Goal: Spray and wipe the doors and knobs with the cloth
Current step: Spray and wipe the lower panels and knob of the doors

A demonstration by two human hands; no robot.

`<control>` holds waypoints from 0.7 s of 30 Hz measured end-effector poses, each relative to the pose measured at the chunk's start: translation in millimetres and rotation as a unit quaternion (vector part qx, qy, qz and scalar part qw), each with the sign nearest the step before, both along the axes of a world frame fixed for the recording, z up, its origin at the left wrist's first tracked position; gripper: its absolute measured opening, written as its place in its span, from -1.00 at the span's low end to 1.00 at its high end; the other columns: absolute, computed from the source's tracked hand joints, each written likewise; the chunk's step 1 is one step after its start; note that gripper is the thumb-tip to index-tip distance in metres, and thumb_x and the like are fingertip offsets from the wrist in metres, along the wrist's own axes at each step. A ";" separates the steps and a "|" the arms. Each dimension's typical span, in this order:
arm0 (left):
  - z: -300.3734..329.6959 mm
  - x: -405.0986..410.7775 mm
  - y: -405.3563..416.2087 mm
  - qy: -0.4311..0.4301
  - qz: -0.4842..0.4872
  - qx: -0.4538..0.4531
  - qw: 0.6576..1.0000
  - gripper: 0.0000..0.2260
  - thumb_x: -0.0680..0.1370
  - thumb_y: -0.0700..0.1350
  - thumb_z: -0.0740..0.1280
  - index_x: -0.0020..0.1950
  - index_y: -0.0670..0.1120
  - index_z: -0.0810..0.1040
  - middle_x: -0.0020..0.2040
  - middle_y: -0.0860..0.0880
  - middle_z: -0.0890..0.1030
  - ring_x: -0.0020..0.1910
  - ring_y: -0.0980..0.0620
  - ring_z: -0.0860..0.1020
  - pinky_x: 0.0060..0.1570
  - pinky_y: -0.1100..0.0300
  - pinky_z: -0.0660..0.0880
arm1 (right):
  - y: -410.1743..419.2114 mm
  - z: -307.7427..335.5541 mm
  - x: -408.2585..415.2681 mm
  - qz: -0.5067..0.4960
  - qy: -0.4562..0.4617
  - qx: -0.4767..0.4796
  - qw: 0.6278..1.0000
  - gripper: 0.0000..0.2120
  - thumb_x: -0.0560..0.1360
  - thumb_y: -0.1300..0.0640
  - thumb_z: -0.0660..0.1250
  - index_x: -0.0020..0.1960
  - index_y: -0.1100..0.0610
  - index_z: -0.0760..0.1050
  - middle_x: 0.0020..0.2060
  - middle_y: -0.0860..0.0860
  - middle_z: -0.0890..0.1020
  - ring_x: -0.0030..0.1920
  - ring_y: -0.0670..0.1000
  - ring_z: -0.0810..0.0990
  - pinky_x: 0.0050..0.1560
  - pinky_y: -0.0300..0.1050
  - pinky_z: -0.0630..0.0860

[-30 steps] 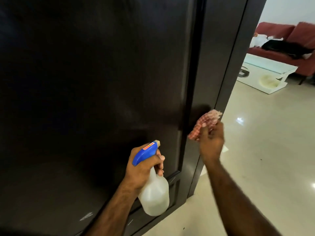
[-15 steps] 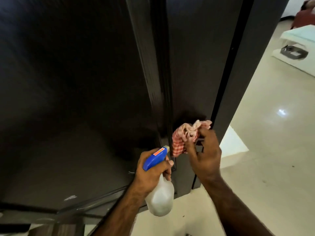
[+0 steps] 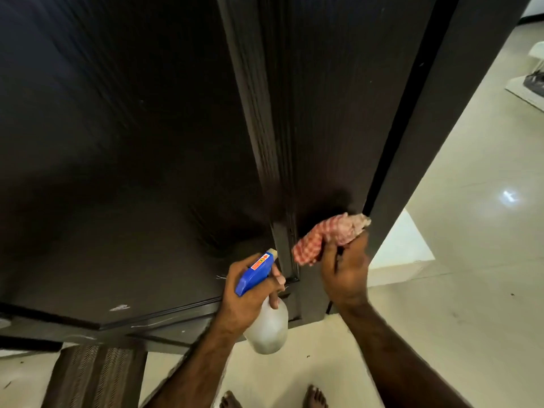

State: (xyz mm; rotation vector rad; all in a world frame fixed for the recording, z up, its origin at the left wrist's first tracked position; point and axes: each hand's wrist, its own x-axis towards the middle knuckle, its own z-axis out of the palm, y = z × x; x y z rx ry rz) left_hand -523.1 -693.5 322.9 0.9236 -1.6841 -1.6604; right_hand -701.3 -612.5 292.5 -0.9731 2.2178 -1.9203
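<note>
Compared with half a second ago, the view has tipped further down: the person's bare feet [image 3: 315, 396] now show at the near edge, and the white furniture at the far right has slid almost out of sight. The right hand [image 3: 345, 270] has carried the cloth [image 3: 326, 235] a little to the right, so its far tip now touches the right edge of the dark brown door [image 3: 147, 142], against the door frame [image 3: 426, 142].

The spray bottle [image 3: 266, 316] is a translucent white container with a blue trigger head carrying a small red label; how much liquid it holds cannot be told through the cloudy plastic. The left hand [image 3: 241, 295] is wrapped round its neck, fingers curled at the trigger, with the nozzle just beside the door's vertical moulding.

The cloth is red-and-white checked, bunched into a wad. The right hand grips it with curled fingers, pressing it low on the narrow right strip of the door. The two hands are near each other but apart, the moulding between them.

A brown patterned mat [image 3: 91, 375] lies on the pale tiled floor [image 3: 471, 275] at the near left.
</note>
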 end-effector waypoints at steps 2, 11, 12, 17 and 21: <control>-2.5 1.6 3.2 -0.010 -0.001 0.000 1.000 -0.90 0.50 -0.28 0.41 -0.04 -0.30 0.60 -0.21 -0.24 0.62 -0.44 -0.17 0.54 -0.37 0.01 0.57 | 0.3 -50.9 5.3 -0.020 -0.044 0.060 0.997 -0.65 0.69 0.07 0.32 0.40 0.18 0.34 0.00 -0.07 0.60 -0.08 -0.07 0.64 -0.05 -0.25 0.55; -8.8 12.8 0.8 -0.046 0.032 0.018 0.998 -0.68 0.48 -0.17 0.45 0.14 -0.35 0.56 -0.17 -0.20 0.65 -0.40 -0.14 0.56 -0.35 0.02 0.60 | -24.0 -17.7 26.6 -0.036 -0.544 -0.043 0.837 -0.70 0.62 0.12 0.33 0.33 0.05 0.61 0.19 0.15 0.73 0.04 0.06 0.70 -0.08 -0.02 0.69; -9.9 15.9 -1.1 -0.047 0.041 0.018 0.998 -0.65 0.47 -0.16 0.45 0.16 -0.35 0.56 -0.16 -0.20 0.66 -0.39 -0.15 0.57 -0.34 0.02 0.61 | -19.8 0.6 28.7 -0.039 -0.464 -0.051 0.883 -0.67 0.68 0.08 0.34 0.43 0.04 0.52 0.21 0.06 0.72 0.13 -0.03 0.70 0.09 0.01 0.70; -12.3 23.3 -5.5 -0.047 0.055 0.019 0.997 -0.60 0.48 -0.13 0.44 0.20 -0.36 0.54 -0.15 -0.21 0.66 -0.37 -0.12 0.59 -0.33 0.02 0.61 | -2.1 6.8 4.6 -0.026 -0.028 -0.016 0.999 -0.59 0.67 0.25 0.32 0.46 0.20 0.28 0.04 -0.25 0.53 0.04 -0.36 0.61 0.02 -0.50 0.49; -6.8 22.1 -4.8 -0.031 0.039 0.020 0.999 -0.69 0.51 -0.14 0.42 0.12 -0.35 0.57 -0.17 -0.17 0.66 -0.39 -0.10 0.59 -0.33 0.03 0.62 | 11.1 -78.2 4.1 -0.053 -0.187 0.126 0.973 -0.55 0.70 0.25 0.30 0.56 0.24 0.33 0.15 0.02 0.54 0.11 0.04 0.58 0.14 -0.11 0.47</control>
